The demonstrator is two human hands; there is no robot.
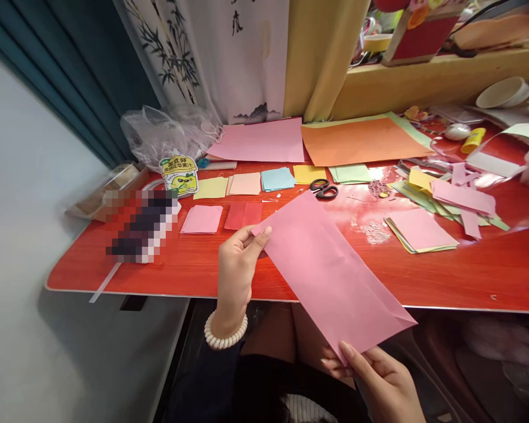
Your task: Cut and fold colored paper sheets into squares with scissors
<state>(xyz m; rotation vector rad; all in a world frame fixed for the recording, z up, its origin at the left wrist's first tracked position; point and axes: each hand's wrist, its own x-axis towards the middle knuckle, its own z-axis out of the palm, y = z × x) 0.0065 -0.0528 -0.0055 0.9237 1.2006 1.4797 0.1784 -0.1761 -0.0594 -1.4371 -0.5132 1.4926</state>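
A sheet of pink paper (330, 276) is held slantwise over the table's front edge, between both hands. My left hand (238, 258), a beaded bracelet on its wrist, pinches the upper left corner with the thumb on top. Lower down, my right hand (374, 376) grips the bottom corner between thumb and fingers. A crease runs along the sheet's right side. Just beyond its top corner lie black-handled scissors (324, 189), their blades hidden under the paper. Left of the sheet are small red paper squares (243, 216) and pink paper squares (201, 219).
On the red table (194, 264), yellow, peach, blue and green paper stacks form a row. Large pink (260, 141) and orange sheets (357, 141) lie behind. At right are a mixed square stack (423, 230) and paper scraps (462, 200). A plastic bag (167, 135) sits back left.
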